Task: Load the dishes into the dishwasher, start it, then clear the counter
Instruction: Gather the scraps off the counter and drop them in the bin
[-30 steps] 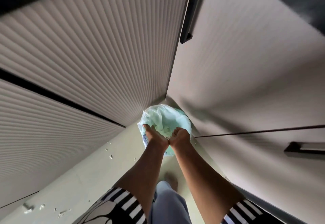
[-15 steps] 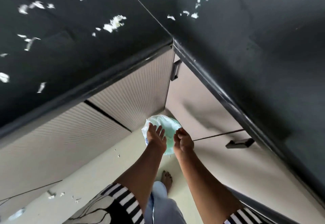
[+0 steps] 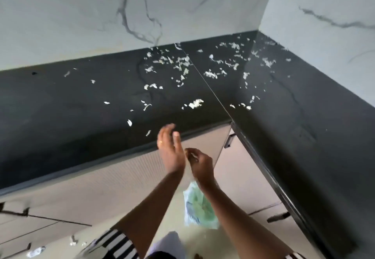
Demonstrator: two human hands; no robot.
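Hands are raised close together. The left hand (image 3: 170, 153) is held flat with straight fingers; the right hand (image 3: 200, 163) is loosely curled, and whether anything is pinched cannot be told. At twelve o'clock, the black L-shaped counter (image 3: 81, 100) is strewn with pale torn scraps (image 3: 195, 103). At six o'clock, a crumpled pale-green bag (image 3: 199, 208) is seen on the floor.

White walls (image 3: 81, 15) veined in grey meet in a corner well beyond the left hand (image 3: 170, 153). A black L-shaped counter (image 3: 60, 106) runs beneath them, wrapping round to the right of the right hand (image 3: 202, 165). Beige ribbed cabinet fronts (image 3: 101, 181) with dark handles (image 3: 278, 217) stand below both hands, above a pale floor (image 3: 205, 238).
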